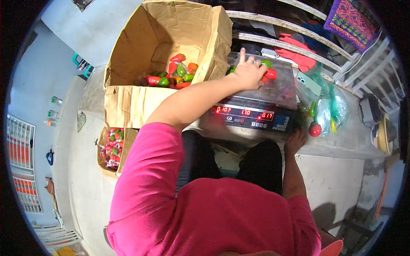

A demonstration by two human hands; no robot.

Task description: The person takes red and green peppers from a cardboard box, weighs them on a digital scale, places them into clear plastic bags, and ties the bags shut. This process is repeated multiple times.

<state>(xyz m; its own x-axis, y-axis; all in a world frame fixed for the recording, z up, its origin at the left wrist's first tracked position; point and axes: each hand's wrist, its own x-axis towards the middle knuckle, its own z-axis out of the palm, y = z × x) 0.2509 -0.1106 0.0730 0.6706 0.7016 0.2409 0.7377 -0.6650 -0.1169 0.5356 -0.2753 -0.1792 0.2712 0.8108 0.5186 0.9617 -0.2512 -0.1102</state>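
My left hand (250, 74) reaches over the metal plate (285, 92) of a digital weighing scale. Its fingers touch red peppers (270, 74) and a green pepper (266, 63); the back of the hand hides whether they grip. Another bit of green pepper (231, 69) shows left of the wrist. Red digits glow on the scale's front panel (243, 112). My right hand (295, 141) rests in shadow by the scale's front right corner, its fingers hard to make out. Left of the scale, a large cardboard box (128, 60) holds loose red and green peppers (174, 76).
Right of the scale lie a pale green phone (308, 84), clear and green plastic bags (336, 105), a round red vegetable or fruit (315, 129) and a green pepper (312, 109). A smaller box (123, 153) holds bagged peppers (112, 144). White railings (282, 24) run behind the scale.
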